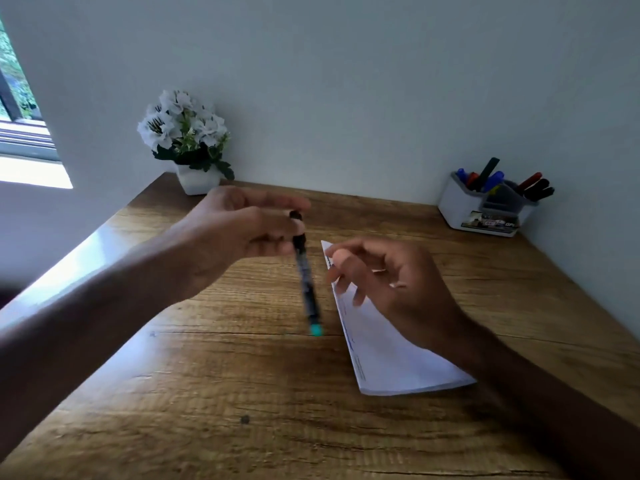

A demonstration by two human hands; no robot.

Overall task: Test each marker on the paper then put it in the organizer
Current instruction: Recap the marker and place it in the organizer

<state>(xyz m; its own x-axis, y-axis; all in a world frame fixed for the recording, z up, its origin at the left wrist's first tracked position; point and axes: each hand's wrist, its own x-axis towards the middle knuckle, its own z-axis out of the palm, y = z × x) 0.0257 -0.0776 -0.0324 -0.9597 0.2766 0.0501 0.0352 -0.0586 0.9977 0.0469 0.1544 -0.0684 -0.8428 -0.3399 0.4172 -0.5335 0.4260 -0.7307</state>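
Observation:
My left hand (239,226) pinches the top end of a black marker (306,282) that hangs down, blurred, with a teal end toward the table. To its right my right hand (384,282) hovers over the white paper (388,362) with its fingers loosely curled and nothing in them. The paper lies on the wooden table (242,393) with faint marks along its left edge. At the far right corner stands the white and grey organizer (464,209), with several blue, red and black markers in it.
A white pot of white flowers (188,147) stands at the back left of the table against the wall. A window shows at the far left. The wall closes off the back and right sides.

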